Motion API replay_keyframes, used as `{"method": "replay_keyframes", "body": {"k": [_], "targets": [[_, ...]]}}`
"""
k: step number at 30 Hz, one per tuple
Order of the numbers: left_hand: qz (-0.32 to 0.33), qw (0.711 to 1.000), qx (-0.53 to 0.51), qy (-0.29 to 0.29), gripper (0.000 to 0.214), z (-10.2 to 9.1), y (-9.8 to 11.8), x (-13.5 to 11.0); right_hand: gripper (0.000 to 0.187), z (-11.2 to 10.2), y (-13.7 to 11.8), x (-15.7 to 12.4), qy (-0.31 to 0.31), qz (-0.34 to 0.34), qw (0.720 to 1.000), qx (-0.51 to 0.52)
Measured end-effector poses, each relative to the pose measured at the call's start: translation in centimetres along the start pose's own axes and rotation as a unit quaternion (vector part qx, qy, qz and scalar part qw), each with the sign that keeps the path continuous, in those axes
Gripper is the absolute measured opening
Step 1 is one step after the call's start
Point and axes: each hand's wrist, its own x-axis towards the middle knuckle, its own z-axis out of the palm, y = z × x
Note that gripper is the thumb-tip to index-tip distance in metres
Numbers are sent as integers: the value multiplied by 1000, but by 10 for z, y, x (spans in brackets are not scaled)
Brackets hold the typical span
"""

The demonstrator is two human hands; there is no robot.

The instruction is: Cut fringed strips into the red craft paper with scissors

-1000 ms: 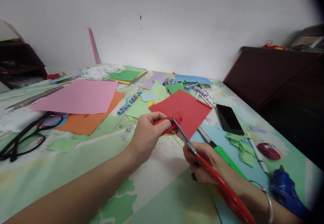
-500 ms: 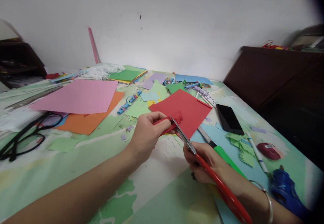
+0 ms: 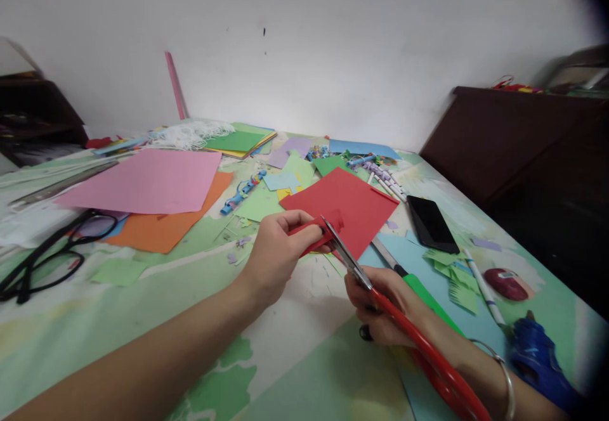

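My left hand [image 3: 280,253] pinches a small strip of red paper [image 3: 311,238] between thumb and fingers, near the middle of the view. From the right, my right hand [image 3: 380,300] is closed around red-handled scissors [image 3: 349,256]. Their blades point up and left, with the tips at the red strip beside my left thumb. Just behind both hands lies a larger red sheet [image 3: 349,202], partly covered by the strip and blades. Under my right forearm is a tool with a green handle [image 3: 428,297], partly hidden.
To the left lie a pink sheet [image 3: 147,180], an orange sheet [image 3: 162,234] and black glasses [image 3: 52,269]. On the right are a black phone [image 3: 432,223], light green fringed pieces [image 3: 459,281] and a blue glue gun [image 3: 537,357]. White string [image 3: 193,134] sits at the back.
The scissor handles have spread slightly apart, and the lower handle has swung down and right. My left hand has hardly moved with the red strip.
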Motion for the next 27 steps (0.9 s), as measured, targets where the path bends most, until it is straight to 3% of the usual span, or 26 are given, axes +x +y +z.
{"method": "replay_keyframes", "body": {"k": [9,14,22,27], "targets": [[-7,1000,-11,-18,8,-1,-1,0,30,-11,9,5,-4,-22,998,-54],[-1,1000,-4,-12,8,-1,-2,1,29,-13,13,4,-37,-35,998,-45],[4,1000,-5,-8,7,0,-1,0,25,-4,11,-4,-7,-35,999,-3],[3,1000,-2,-5,8,-1,-3,0,25,-10,15,1,-6,-33,999,-22]]}}
